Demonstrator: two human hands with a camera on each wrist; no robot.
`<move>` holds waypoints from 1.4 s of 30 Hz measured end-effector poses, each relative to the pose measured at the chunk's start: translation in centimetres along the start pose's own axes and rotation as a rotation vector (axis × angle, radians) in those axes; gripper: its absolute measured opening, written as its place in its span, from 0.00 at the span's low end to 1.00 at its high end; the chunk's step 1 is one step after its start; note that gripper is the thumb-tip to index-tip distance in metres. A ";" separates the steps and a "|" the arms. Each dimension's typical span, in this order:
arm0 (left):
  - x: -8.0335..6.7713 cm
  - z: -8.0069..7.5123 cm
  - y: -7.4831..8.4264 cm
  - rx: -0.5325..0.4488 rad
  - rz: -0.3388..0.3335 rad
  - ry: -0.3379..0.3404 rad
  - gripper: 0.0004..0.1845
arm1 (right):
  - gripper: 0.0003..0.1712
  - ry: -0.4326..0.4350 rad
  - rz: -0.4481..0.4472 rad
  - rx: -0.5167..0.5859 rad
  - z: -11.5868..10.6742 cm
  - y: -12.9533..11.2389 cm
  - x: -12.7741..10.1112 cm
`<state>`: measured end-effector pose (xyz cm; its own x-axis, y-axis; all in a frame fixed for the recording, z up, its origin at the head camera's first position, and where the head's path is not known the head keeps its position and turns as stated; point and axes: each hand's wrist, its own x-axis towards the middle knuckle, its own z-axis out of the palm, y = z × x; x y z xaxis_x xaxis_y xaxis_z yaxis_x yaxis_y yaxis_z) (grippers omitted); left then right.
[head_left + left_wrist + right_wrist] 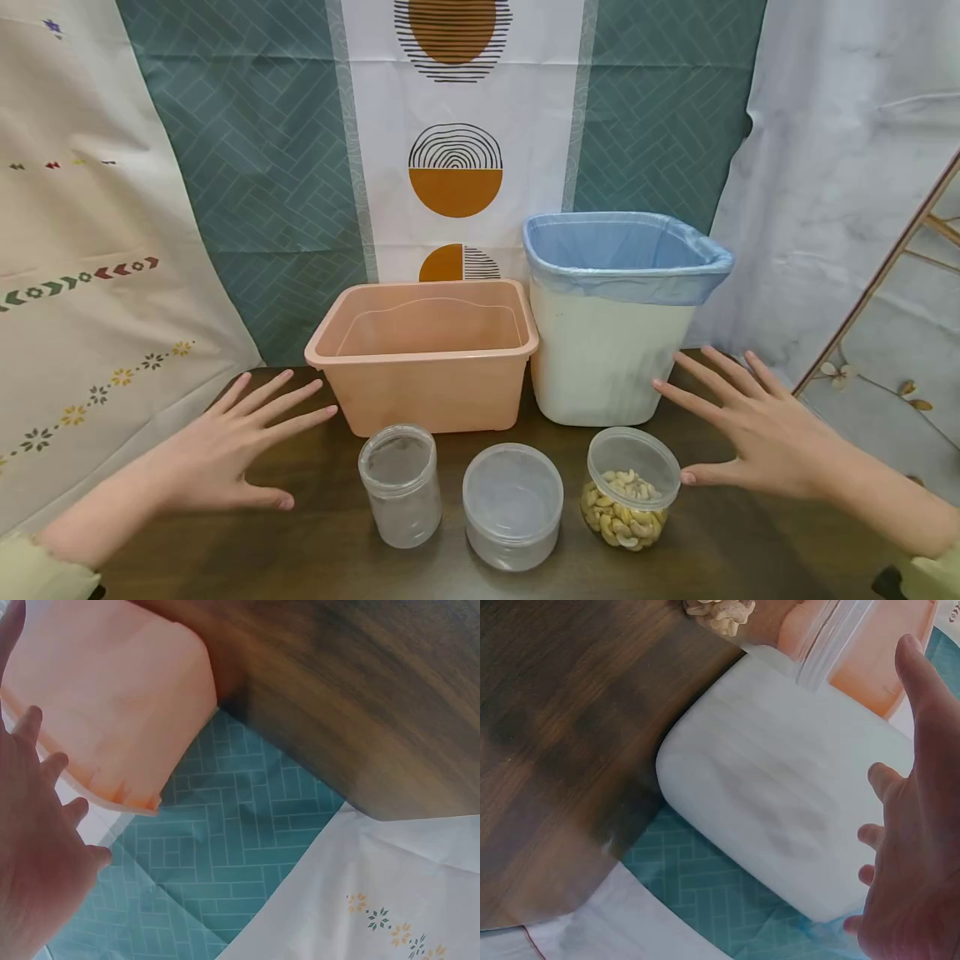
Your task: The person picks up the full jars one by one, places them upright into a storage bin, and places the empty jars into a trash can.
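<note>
The dark wooden bench [750,542] stands in front of a wall covered with hanging cloths. Directly behind the bench hangs a green cloth with a brick pattern [247,167], and in its middle runs a white strip with orange half circles [455,171]. Left of the green cloth is a beige cloth with small flowers [67,292], and right of it a plain white sheet [832,150] in soft, even light.

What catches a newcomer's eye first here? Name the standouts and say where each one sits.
Two spread, empty hands hover over the dark wooden table, the left hand by the peach plastic tub, the right hand by the white bin lined with a blue bag. In front stands a row of three clear plastic jars; only the right jar holding cashews is filled.
</note>
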<state>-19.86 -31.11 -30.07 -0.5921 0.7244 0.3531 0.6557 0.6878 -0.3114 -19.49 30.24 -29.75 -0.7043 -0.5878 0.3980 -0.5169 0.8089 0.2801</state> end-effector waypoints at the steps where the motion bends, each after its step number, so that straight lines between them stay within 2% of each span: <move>1: 0.0 0.0 0.0 -0.001 0.000 0.000 0.52 | 0.56 -0.001 -0.005 0.000 0.0 0.0 0.0; 11: 0.7 -0.2 -0.3 -0.020 -0.030 -0.037 0.52 | 0.55 0.025 -0.054 -0.005 -0.1 -0.4 0.7; 21: 1.6 -0.4 -0.6 -0.024 -0.017 -0.008 0.50 | 0.54 0.038 -0.110 0.027 -0.1 -1.0 1.9; 34: 2.3 -1.2 -1.0 -0.056 -0.062 -0.020 0.47 | 0.55 0.036 -0.147 0.048 0.0 -1.7 2.9; 42: 2.8 -1.3 -1.4 -0.069 -0.079 0.013 0.45 | 0.55 0.017 -0.167 0.072 -0.2 -2.3 3.6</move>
<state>-21.84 -30.09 -27.52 -0.6372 0.6672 0.3858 0.6382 0.7374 -0.2212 -20.73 26.30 -28.75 -0.5978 -0.7133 0.3659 -0.6598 0.6970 0.2807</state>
